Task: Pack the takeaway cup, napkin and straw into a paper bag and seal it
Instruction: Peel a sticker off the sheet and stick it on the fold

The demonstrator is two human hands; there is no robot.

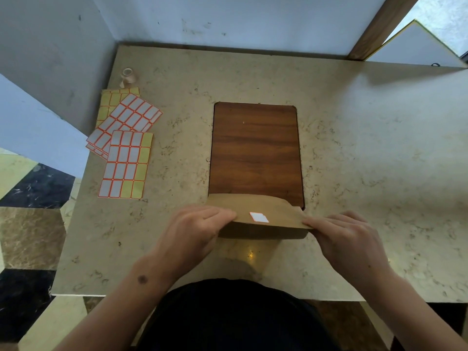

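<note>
A brown paper bag (255, 206) stands near the table's front edge, its top folded over toward me. A white sticker with a red border (259, 217) sits across the folded flap. My left hand (197, 229) pinches the fold's left end, and my right hand (347, 236) pinches its right end. The cup, napkin and straw are out of sight; whether they are inside the bag cannot be told.
A dark wooden board (255, 150) lies flat behind the bag. Several sheets of red-bordered label stickers (126, 148) are spread at the left of the marble table (367, 148). A small tape roll (128, 74) stands at the back left. Walls close the back.
</note>
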